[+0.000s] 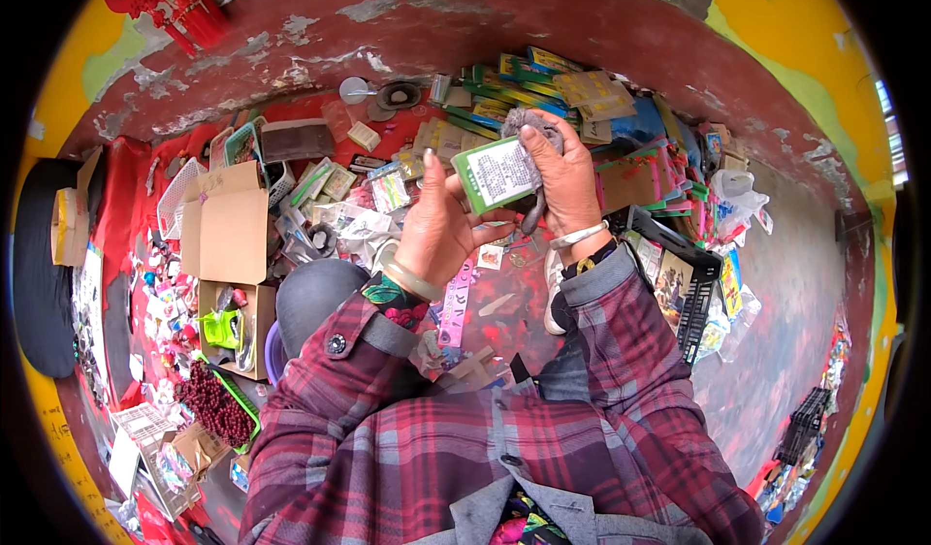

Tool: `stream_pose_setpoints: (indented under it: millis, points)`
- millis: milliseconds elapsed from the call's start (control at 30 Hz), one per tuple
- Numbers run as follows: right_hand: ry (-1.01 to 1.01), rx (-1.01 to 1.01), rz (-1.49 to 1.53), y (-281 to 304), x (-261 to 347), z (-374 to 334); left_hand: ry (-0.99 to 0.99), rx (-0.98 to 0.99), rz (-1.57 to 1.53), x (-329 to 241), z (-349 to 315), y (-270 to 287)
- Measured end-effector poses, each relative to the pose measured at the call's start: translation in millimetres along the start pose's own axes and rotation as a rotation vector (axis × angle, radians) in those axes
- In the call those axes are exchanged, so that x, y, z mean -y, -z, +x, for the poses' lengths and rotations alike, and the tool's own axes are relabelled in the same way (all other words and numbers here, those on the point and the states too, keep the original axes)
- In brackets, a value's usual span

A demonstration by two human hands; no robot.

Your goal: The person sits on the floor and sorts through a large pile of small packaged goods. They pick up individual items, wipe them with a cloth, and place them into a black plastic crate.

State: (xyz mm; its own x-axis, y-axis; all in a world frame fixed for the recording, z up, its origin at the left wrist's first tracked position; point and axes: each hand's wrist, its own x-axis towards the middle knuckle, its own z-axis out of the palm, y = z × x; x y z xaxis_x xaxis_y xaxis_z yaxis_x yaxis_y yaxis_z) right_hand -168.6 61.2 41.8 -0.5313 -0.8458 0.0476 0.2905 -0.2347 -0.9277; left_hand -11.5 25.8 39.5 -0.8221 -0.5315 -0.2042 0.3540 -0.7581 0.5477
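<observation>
Card (499, 174): right hand (570, 184) pinches grey bundle (525, 120) against it; left hand (432, 230) spread beside; light, even pinch suits best.

Peeling maroon wall (543, 21), scuffed grey floor (776, 303)

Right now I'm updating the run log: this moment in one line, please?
left hand: open, near green-white card; right hand: holding grey fuzzy item; cardboard box: open, left

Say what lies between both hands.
The head view shows a green-edged white card between the left hand and right hand, which holds a grey bundle.
</observation>
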Motion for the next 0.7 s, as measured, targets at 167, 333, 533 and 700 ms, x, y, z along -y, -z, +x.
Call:
stream_pose_setpoints:
  millis: [167,333,533,700]
  points:
    - [0.059,0.005,-0.368,5,-8,-1,0.043,0.005,-0.086,-2,1,-2]
    - [0.217,-0.093,-0.681,6,-9,4,0.153,0.107,-0.208,2,3,7]
    - [0.445,-0.164,-0.595,5,26,-5,-0.093,0.023,-0.286,1,2,7]
    - [0.689,0.368,-1.047,-26,-15,-38,-0.082,0.125,-0.497,11,7,22]
